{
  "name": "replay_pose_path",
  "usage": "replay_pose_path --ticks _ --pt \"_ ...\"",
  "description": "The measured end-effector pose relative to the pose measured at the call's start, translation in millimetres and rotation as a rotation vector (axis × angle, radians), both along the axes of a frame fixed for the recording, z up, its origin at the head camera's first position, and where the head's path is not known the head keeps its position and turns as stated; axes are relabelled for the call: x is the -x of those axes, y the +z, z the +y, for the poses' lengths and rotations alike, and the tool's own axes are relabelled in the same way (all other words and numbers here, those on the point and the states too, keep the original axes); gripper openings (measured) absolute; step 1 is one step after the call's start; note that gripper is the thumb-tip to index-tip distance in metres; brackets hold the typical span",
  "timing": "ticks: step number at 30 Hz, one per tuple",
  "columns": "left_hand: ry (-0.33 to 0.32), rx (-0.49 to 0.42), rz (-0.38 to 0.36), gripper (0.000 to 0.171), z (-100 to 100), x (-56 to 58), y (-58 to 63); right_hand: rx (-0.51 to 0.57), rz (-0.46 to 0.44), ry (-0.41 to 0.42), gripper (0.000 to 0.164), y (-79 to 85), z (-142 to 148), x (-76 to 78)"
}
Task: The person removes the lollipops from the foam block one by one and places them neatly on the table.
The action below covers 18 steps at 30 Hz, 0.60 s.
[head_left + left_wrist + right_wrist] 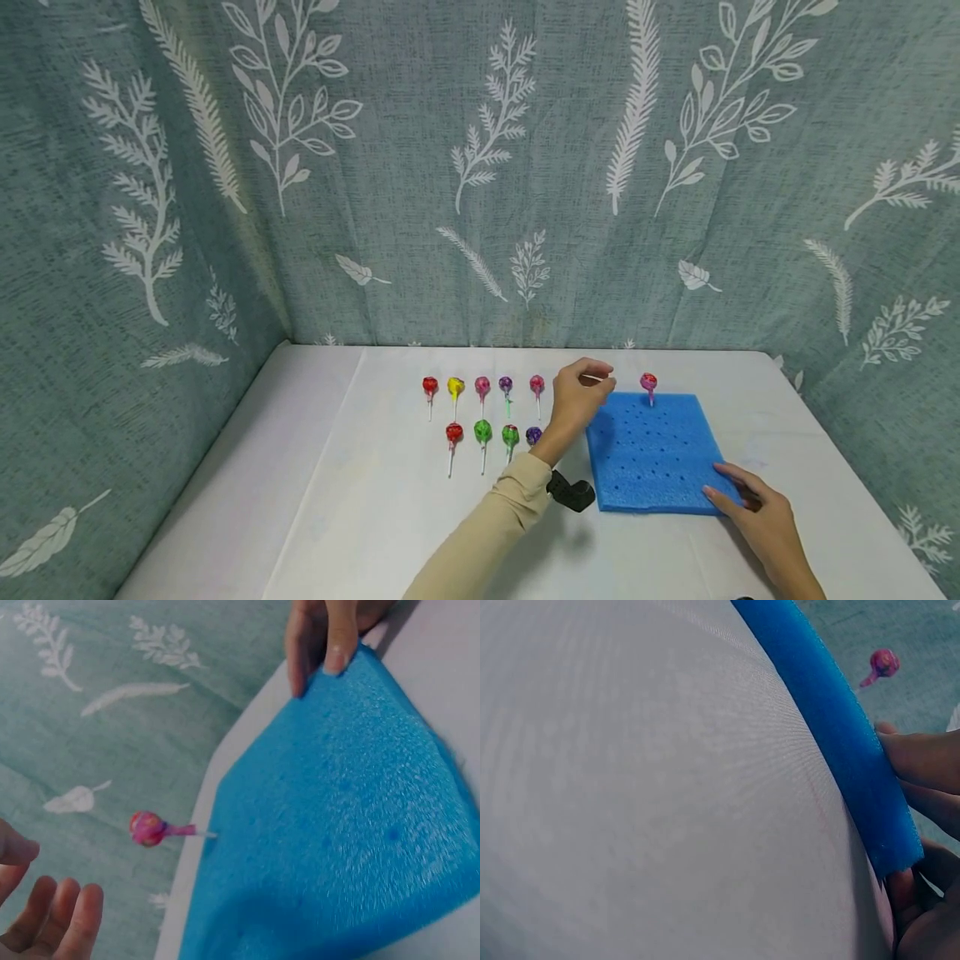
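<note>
A blue foam block [648, 479] with rows of small holes lies at the right of the table. One lollipop [648, 382] in a pink-red wrapper stands by its stick in the block's far edge. My left hand [579, 398] hovers by the block's far left corner, its fingers loosely bent and holding nothing; in the left wrist view the fingers [84, 922] are apart from that lollipop [148, 829]. With my right hand [765, 521] I grip the block's near right corner, thumb on top; the right wrist view shows a finger at its underside.
Left of the block, several wrapped lollipops lie in two rows, among them a yellow one [456, 387] and a green one [482, 431]. My left forearm partly covers the near row's right end. A leaf-patterned curtain [420, 167] borders the white table [360, 517].
</note>
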State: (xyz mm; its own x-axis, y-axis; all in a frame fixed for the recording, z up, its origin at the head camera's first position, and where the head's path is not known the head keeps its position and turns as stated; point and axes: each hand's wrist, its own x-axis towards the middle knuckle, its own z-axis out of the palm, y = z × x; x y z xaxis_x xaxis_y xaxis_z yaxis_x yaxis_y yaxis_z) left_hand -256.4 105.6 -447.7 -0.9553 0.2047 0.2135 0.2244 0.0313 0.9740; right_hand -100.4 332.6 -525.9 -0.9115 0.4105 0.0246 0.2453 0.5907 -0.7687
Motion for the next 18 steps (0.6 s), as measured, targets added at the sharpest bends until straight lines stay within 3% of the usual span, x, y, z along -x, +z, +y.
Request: replay_pose_path --ticks 7,18 --pt "0.0 0.02 0.047 0.011 15.5 2.1 -5.2 0.012 0.001 0.012 0.063 0.6 -0.6 -1.0" --pt "0.016 0.012 0.036 0.011 44.7 10.5 -18.5 -0.019 0.029 -0.005 0.06 1.6 -1.3 -0.7"
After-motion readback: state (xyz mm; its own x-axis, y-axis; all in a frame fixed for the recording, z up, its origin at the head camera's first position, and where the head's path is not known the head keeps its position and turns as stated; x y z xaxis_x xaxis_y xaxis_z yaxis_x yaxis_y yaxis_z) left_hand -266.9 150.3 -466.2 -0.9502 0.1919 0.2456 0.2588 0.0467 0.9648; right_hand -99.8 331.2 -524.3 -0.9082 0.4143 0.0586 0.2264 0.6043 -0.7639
